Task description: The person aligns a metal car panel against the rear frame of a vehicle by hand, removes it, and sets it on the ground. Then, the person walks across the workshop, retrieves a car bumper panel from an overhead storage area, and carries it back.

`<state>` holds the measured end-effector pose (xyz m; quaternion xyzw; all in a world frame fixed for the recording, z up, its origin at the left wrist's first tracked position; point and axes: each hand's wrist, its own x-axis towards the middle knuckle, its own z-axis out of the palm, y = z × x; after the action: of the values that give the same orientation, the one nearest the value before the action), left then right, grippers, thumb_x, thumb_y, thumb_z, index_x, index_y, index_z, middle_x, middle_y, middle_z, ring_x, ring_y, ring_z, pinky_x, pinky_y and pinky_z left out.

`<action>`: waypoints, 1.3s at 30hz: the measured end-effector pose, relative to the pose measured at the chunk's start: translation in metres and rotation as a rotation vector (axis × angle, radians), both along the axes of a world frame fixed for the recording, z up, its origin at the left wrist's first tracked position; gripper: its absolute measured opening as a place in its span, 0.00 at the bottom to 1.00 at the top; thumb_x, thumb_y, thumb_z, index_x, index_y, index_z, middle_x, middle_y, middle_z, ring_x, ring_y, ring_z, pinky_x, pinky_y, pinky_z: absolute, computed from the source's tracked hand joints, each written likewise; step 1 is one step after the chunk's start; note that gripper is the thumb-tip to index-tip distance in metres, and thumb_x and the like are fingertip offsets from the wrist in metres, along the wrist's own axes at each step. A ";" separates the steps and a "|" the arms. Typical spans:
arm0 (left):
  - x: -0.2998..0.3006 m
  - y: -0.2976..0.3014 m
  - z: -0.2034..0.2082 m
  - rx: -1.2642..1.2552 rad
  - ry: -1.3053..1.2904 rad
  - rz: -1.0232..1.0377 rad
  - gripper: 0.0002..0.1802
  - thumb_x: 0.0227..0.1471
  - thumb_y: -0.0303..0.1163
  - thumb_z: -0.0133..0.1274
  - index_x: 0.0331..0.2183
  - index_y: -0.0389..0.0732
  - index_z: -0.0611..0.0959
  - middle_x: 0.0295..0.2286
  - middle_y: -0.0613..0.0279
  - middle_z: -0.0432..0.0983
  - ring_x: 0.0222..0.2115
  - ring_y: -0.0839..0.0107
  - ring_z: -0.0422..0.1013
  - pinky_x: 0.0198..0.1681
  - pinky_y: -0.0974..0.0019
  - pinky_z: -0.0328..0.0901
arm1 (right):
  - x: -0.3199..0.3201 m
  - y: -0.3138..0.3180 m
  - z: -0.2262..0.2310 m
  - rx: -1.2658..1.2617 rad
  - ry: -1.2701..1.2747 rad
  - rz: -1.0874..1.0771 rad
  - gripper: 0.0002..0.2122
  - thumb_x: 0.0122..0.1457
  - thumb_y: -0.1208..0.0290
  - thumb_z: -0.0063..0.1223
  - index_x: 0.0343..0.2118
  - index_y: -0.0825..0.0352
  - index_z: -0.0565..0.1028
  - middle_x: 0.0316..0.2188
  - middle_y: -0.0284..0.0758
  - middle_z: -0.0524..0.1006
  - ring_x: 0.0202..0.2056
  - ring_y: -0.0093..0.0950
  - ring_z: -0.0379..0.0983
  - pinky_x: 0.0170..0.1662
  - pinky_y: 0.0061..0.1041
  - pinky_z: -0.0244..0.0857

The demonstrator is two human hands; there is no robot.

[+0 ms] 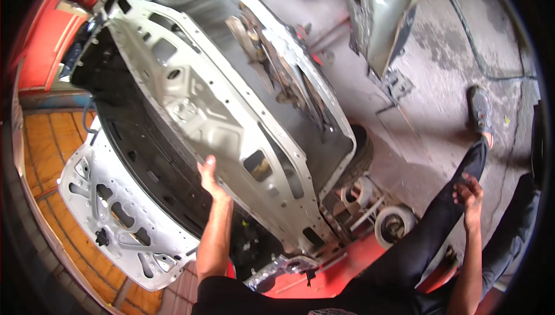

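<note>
The largest thing I see from my remote post is a long, pale beige-grey pressed-metal panel with cut-out holes, lying slantwise across the middle of my view; next comes a silver, perforated sheet-metal lid, beside it at lower left; what worries me is that a push from one side only could tip or shift the pale panel, if it is not fixed, and that bare skin sliding along its thin edge could be cut; of the containers, the dark grey recess with a pale metal rim holds long, rusty brown strip-like pieces, which I judge a jolt could set sliding; the long black curved hollow is too dark for me to read; smallest are my hands: the bare left hand is at the pale panel's edge, thumb raised, other fingers hidden, so I cannot tell whether they pinch it; the bare right hand hangs well apart, fingers bent and loosely spread, visibly holding nothing
</note>
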<state>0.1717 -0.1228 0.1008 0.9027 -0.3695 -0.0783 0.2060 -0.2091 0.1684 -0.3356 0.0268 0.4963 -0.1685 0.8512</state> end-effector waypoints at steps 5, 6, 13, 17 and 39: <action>-0.012 -0.006 0.009 0.107 0.119 -0.070 0.19 0.50 0.44 0.56 0.39 0.39 0.78 0.29 0.62 0.76 0.29 0.69 0.73 0.34 0.65 0.69 | 0.007 -0.001 -0.002 -0.065 -0.011 -0.019 0.50 0.45 0.24 0.53 0.53 0.75 0.68 0.32 0.36 0.76 0.28 0.22 0.74 0.30 0.19 0.69; -0.015 -0.008 0.008 0.096 0.121 -0.078 0.19 0.50 0.44 0.56 0.39 0.39 0.78 0.29 0.62 0.76 0.29 0.69 0.73 0.34 0.65 0.69 | 0.007 -0.002 -0.001 -0.076 -0.009 -0.027 0.50 0.45 0.24 0.53 0.53 0.75 0.68 0.32 0.36 0.76 0.28 0.22 0.74 0.30 0.19 0.69; -0.027 -0.011 0.000 0.114 0.043 -0.066 0.31 0.47 0.48 0.56 0.47 0.35 0.76 0.34 0.63 0.75 0.34 0.71 0.71 0.37 0.68 0.64 | 0.005 -0.005 0.002 -0.051 -0.006 -0.025 0.54 0.40 0.20 0.52 0.53 0.74 0.68 0.32 0.36 0.77 0.28 0.22 0.74 0.30 0.19 0.69; -0.024 -0.010 0.001 0.128 0.038 -0.046 0.32 0.47 0.48 0.57 0.48 0.34 0.76 0.37 0.62 0.76 0.37 0.70 0.71 0.40 0.67 0.64 | 0.002 0.003 -0.002 -0.063 -0.028 -0.054 0.52 0.42 0.22 0.53 0.54 0.73 0.68 0.32 0.36 0.77 0.29 0.22 0.74 0.31 0.19 0.69; -0.013 -0.009 -0.001 -0.006 0.026 -0.008 0.16 0.51 0.44 0.56 0.32 0.40 0.80 0.28 0.63 0.77 0.27 0.70 0.73 0.32 0.68 0.68 | -0.009 -0.008 0.007 -0.046 -0.056 0.007 0.49 0.46 0.28 0.57 0.57 0.73 0.67 0.38 0.39 0.79 0.34 0.24 0.76 0.36 0.22 0.71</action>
<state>0.1583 -0.1322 0.0997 0.8995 -0.3707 -0.0898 0.2131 -0.2185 0.1605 -0.3285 0.0099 0.4683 -0.1761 0.8658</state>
